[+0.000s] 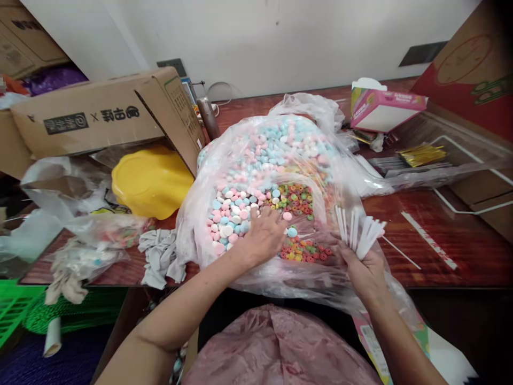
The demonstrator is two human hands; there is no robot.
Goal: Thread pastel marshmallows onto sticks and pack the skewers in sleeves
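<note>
My left hand (pixel 266 232) reaches palm down into a large clear plastic bag (pixel 192 214), fingers bent and a little apart. Its fingertips touch a heap of round pink, blue and white pieces (pixel 224 219), which look like candies or beads. Beside them in the bag lie small red, orange, yellow and green rings (pixel 296 198), with more rings (pixel 304 250) nearer the front. At the bag's right side my right hand (pixel 366 267) is closed around a fanned bundle of thin white strips or sticks (pixel 360 232).
Left stand a cardboard box (pixel 96 112), a yellow scalloped container (pixel 150 182) and a crumpled grey cloth (pixel 158 254). On the right are a pink box (pixel 385 107), gold ties (pixel 422 155), a white strip (pixel 428 240) and a thin white stick (pixel 403 253). The table edge runs along the front.
</note>
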